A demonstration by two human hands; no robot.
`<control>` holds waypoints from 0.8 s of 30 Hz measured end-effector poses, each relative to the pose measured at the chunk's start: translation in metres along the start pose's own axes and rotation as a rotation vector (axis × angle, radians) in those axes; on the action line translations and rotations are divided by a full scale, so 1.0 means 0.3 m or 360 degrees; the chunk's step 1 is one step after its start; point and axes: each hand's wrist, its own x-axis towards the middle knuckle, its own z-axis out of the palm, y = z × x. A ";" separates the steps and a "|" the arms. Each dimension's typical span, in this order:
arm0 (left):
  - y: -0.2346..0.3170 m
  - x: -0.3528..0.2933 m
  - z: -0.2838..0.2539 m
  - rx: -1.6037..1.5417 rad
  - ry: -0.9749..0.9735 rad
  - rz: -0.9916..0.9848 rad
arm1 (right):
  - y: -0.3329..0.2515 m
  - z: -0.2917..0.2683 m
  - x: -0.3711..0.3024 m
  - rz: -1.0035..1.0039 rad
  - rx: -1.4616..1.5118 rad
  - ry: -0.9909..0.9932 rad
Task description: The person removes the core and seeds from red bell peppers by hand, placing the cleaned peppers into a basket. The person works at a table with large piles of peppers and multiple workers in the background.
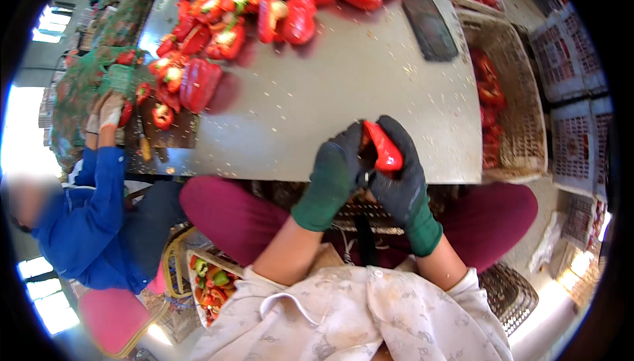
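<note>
Close to the near edge of the metal table [310, 107], a piece of red bell pepper [383, 148] is held up between both my hands. My right hand [404, 179], in a dark glove with a green cuff, curls around its right side. From the other side my left hand [335, 169], gloved alike, closes on it, with the fingertips partly hidden. A small light spot shows between the thumbs, too small to name. Beyond my hands lies a pile of red bell peppers [300, 19], many cut open with pale cores showing.
A dark phone [429, 29] lies at the table's right. Beside it stands a crate [522, 97] holding red peppers. At left a co-worker in a blue jacket [89, 229] reaches toward a green mesh bag [79, 103]. A box of pepper scraps [210, 288] stands by my left leg.
</note>
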 end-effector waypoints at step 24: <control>0.028 0.025 -0.254 -0.0077 -0.0319 -0.0042 | -0.225 -0.077 -0.052 0.0671 0.0277 0.0008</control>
